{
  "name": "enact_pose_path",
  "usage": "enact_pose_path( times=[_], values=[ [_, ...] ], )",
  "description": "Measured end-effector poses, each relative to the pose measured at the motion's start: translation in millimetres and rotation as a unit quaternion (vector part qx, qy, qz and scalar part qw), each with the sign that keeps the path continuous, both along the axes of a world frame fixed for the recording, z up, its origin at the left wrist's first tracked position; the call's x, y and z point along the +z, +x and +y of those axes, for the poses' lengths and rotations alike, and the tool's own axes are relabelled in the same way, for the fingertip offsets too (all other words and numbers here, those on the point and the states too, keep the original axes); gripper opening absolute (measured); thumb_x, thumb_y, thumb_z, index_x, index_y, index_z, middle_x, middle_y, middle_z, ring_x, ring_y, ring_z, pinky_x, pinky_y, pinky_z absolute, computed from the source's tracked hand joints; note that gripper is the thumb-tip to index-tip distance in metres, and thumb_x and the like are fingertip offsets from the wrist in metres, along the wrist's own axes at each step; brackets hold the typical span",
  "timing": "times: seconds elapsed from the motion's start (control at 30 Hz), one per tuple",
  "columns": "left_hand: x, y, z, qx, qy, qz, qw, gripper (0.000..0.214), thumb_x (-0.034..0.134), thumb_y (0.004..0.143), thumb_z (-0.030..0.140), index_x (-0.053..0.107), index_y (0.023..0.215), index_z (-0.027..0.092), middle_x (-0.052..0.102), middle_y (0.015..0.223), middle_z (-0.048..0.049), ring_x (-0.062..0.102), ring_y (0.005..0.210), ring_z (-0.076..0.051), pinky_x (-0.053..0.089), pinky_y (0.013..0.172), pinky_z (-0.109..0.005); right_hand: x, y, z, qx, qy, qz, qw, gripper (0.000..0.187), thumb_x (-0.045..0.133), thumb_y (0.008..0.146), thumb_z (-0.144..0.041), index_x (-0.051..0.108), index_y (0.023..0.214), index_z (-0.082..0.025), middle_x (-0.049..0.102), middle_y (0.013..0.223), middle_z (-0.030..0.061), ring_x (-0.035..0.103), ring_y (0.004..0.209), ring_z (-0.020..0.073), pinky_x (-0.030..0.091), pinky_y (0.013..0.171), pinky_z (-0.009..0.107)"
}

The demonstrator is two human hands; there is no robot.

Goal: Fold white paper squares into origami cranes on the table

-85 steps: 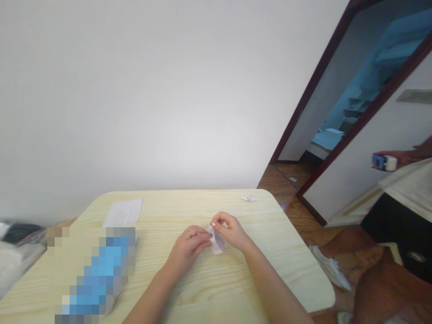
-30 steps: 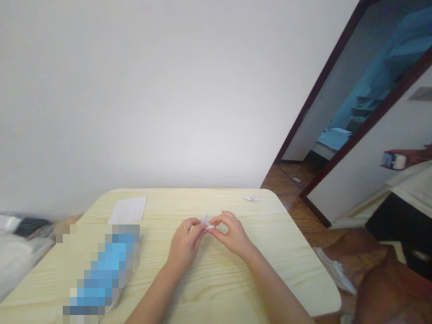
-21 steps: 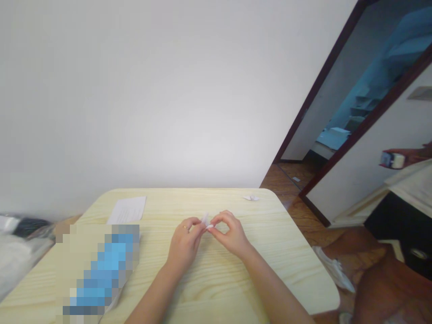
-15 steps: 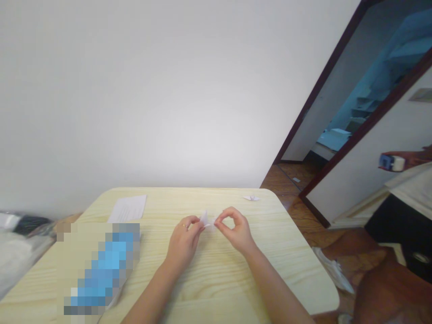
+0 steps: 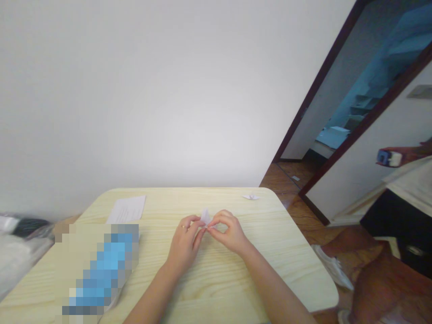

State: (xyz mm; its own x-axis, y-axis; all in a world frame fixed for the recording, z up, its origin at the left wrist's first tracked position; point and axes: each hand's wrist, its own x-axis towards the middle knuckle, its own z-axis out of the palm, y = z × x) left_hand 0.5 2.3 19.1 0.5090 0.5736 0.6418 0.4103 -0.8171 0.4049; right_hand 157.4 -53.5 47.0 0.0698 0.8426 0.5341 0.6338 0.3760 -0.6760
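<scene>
A small piece of folded white paper (image 5: 205, 216) is held above the middle of the table, one pointed part standing up. My left hand (image 5: 186, 237) pinches it from the left between thumb and forefinger; a ring shows on one finger. From the right, my right hand (image 5: 231, 231) pinches its lower right part, fingertips almost touching those of the left. The fingers hide much of the paper's lower part. Near the table's back right edge lies another small folded white paper piece (image 5: 250, 196) with pointed ends, apart from both hands.
The pale wood-grain table (image 5: 290, 279) stands against a white wall. A printed white sheet (image 5: 127, 209) lies at the back left, with a blurred-out blue object (image 5: 108, 265) in front of it. At right, beyond the edge, are a person's legs (image 5: 381, 279) and a doorway.
My right hand has moved left, close to my left hand, bringing the paper's right part inward. My left hand has stayed nearly in place.
</scene>
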Motion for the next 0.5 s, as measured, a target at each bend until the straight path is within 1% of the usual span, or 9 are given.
enact_pose_path(
  times=[0.07, 0.17, 0.33, 0.5],
  values=[
    [-1.0, -0.3, 0.7, 0.003, -0.002, -0.014, 1.000, 0.014, 0.050, 0.080, 0.024, 0.057, 0.092, 0.021, 0.052, 0.098, -0.0074, 0.050, 0.093, -0.019, 0.045, 0.078, -0.035, 0.5, 0.9, -0.3, 0.000, 0.003, 0.002, 1.000, 0.005, 0.061, 0.072, -0.025, 0.062, 0.070, -0.020, 0.059, 0.071, 0.0019, 0.055, 0.072, 0.0148, 0.042, 0.069, 0.029],
    [-2.4, -0.2, 1.5, 0.000, -0.014, -0.025, 1.000, 0.011, 0.050, 0.081, 0.024, 0.059, 0.086, 0.021, 0.051, 0.097, -0.0069, 0.051, 0.090, -0.019, 0.046, 0.075, -0.033, 1.2, 2.1, -0.8, -0.005, 0.008, 0.004, 1.000, 0.006, 0.062, 0.071, -0.026, 0.062, 0.069, -0.020, 0.059, 0.070, 0.0016, 0.055, 0.070, 0.0147, 0.042, 0.068, 0.028],
    [-4.8, 2.0, 1.8, -0.021, -0.051, -0.037, 0.998, 0.013, 0.055, 0.077, 0.028, 0.060, 0.088, 0.023, 0.051, 0.095, -0.0058, 0.051, 0.091, -0.019, 0.045, 0.078, -0.035, 3.0, 3.8, -1.5, -0.013, 0.012, 0.009, 1.000, 0.008, 0.062, 0.071, -0.027, 0.062, 0.067, -0.020, 0.058, 0.068, 0.0016, 0.055, 0.069, 0.0147, 0.042, 0.067, 0.028],
    [-4.6, 2.5, 2.6, -0.037, -0.077, -0.034, 0.996, 0.009, 0.049, 0.081, 0.025, 0.056, 0.082, 0.020, 0.056, 0.084, -0.0042, 0.053, 0.082, -0.017, 0.046, 0.073, -0.032, 3.5, 5.5, -1.4, -0.013, 0.014, 0.005, 1.000, 0.009, 0.064, 0.070, -0.028, 0.063, 0.065, -0.020, 0.059, 0.066, 0.0019, 0.055, 0.068, 0.0147, 0.042, 0.068, 0.029]
  ],
)
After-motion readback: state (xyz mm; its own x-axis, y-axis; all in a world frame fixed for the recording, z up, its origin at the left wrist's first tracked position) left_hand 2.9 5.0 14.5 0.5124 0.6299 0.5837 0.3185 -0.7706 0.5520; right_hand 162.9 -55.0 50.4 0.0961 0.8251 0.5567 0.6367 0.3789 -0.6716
